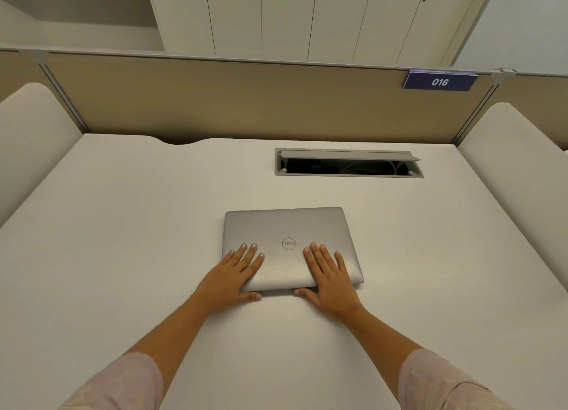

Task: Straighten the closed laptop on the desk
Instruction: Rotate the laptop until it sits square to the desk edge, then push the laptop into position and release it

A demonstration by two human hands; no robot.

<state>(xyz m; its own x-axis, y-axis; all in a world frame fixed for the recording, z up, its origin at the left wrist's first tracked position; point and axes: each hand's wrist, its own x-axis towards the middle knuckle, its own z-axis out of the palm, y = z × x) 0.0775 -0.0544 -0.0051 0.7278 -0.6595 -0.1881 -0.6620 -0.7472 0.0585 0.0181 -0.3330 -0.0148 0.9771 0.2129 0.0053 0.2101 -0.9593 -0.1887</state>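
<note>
A closed silver laptop (pixel 285 228) lies flat on the white desk (pixel 123 240), a little right of centre, with its round logo facing up. Its near edge runs slightly askew to the desk's front, the right corner nearer to me. My left hand (pixel 236 274) rests on the lid's near left corner, fingers spread on top and thumb against the front edge. My right hand (pixel 330 276) lies flat on the near right part of the lid, thumb at the front edge. Both hands grip the laptop between fingers and thumb.
An open cable hatch (pixel 349 163) with wires inside is set into the desk behind the laptop. A beige partition (pixel 246 102) with a blue tag reading 016 (pixel 439 81) closes the back. Rounded white side panels (pixel 33 127) flank the desk. Cabinets stand beyond.
</note>
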